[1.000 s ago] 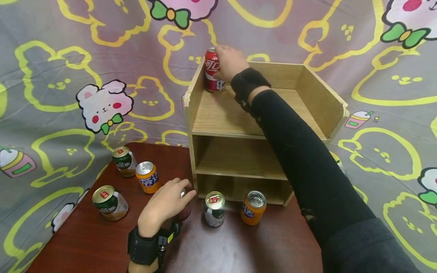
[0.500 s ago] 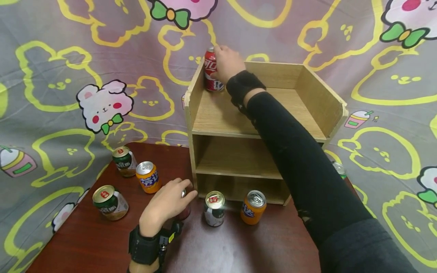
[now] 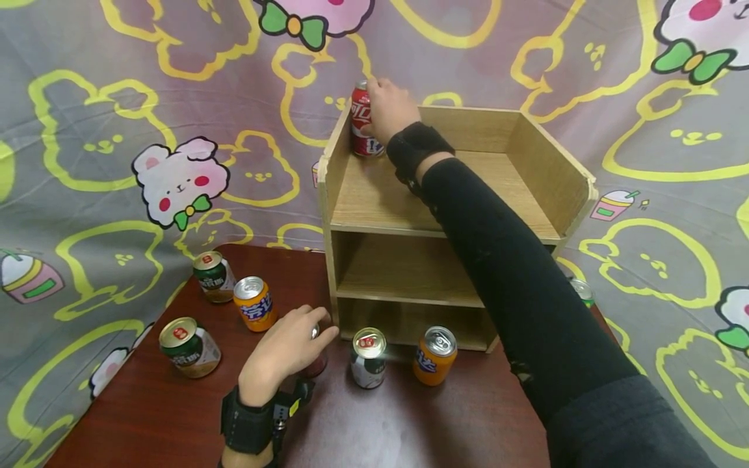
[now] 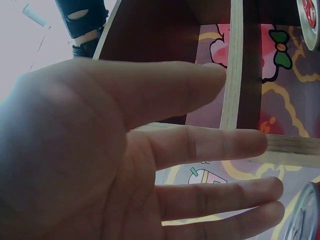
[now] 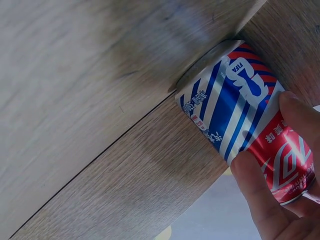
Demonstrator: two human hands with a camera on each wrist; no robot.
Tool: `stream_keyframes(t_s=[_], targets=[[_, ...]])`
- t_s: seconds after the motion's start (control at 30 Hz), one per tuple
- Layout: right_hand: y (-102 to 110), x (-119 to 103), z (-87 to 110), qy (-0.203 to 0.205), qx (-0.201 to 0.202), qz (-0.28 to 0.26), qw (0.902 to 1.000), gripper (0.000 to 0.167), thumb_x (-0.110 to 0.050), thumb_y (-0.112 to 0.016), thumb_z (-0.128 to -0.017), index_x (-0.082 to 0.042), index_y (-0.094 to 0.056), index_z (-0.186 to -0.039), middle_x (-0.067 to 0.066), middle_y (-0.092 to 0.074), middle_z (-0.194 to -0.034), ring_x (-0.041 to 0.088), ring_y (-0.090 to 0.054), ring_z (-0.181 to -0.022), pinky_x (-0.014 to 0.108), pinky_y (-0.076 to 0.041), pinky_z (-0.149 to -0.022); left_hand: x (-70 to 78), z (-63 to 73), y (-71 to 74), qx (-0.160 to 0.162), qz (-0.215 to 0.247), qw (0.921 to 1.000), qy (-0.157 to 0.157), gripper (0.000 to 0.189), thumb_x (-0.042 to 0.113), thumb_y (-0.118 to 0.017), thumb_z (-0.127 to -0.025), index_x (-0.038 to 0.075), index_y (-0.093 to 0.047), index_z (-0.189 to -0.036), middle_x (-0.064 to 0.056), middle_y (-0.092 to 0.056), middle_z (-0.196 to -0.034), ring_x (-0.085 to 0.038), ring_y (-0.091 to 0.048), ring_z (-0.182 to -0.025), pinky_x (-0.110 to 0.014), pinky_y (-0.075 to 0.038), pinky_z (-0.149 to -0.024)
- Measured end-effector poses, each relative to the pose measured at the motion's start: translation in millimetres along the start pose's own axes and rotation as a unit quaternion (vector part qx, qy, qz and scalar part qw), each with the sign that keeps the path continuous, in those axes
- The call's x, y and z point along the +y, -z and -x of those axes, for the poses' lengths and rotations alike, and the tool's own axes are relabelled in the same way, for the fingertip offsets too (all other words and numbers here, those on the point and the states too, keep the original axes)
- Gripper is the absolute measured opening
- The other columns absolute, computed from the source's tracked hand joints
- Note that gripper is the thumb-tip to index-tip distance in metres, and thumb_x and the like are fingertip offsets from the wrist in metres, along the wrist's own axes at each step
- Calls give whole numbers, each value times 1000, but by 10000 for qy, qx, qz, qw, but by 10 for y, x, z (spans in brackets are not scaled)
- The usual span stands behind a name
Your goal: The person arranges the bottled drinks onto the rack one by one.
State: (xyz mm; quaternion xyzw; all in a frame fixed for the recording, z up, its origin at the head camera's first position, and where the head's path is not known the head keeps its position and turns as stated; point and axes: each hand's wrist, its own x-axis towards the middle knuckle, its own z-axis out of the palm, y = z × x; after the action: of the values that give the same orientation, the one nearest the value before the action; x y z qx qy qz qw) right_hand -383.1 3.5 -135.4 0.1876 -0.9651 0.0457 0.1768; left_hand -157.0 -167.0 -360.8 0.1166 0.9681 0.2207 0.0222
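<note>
With right hand (image 3: 394, 109) I grasp red-white-blue cylindrical metal can (image 5: 230, 110), upright on pale wooden shelf unit (image 3: 374, 195) below it; my left hand (image 3: 287, 348), released, fingers straight, near dark-red metal can (image 3: 316, 366).

Head view: high, forward-down over counter (image 3: 486, 416) and shelf (image 3: 374, 201). Left wrist view: rolled, close on left hand (image 4: 110, 155), shelf behind. Right wrist view: tilted, near red can (image 5: 240, 110), which head view shares.
</note>
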Motion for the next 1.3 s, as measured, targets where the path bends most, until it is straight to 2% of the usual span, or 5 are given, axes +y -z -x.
stream_keyframes(t_s=[0.43, 0.73, 0.93, 1.17, 1.3], targets=[[20, 35, 27, -82, 16, 53, 10000, 75, -34, -74, -82, -4, -36, -140, 13, -44, -138, 33, -47, -122, 44, -38, -102, 37, 26, 11, -28, 14, 10000, -70, 41, 35, -60, -92, 6, -61, -121, -15, -58, -118, -30, -57, -107, -48, -46, -89], [62, 120, 121, -105, -370, -327, 9987, 100, -38, -68, -85, -6, -1, -151, 12, -7, -157, 31, -31, -135, 41, -27, -109, 42, 30, -18, -129, 82, 9999, -14, 43, 36, -60, -92, 5, -60, -123, -16, -57, -121, -31, -55, -110, -49, -45, -91], [171, 230, 229, 29, -373, -257, 9990, 76, -30, -69, -84, -3, -25, -140, 17, -42, -137, 32, -44, -124, 43, -37, -102, 19, 38, -15, -89, 4, 10000, -11, 43, 36, -59, -93, 5, -59, -124, -16, -56, -122, -32, -54, -111, -50, -44, -91], [213, 309, 348, 103, -697, 54, 9975, 75, -37, -66, -86, 4, -33, -139, 22, -43, -136, 36, -42, -125, 46, -35, -104, 20, 28, 4, -100, 28, 9999, -44, 43, 35, -59, -93, 5, -59, -123, -17, -57, -119, -32, -56, -107, -49, -46, -89], [278, 360, 481, 295, -958, 73, 9949, 58, -44, -57, -90, 3, -49, -125, 21, -55, -120, 37, -52, -111, 48, -41, -95, 29, 14, 17, -55, -5, 9999, -89, 41, 35, -59, -93, 6, -60, -122, -15, -58, -115, -29, -58, -104, -48, -47, -87]])
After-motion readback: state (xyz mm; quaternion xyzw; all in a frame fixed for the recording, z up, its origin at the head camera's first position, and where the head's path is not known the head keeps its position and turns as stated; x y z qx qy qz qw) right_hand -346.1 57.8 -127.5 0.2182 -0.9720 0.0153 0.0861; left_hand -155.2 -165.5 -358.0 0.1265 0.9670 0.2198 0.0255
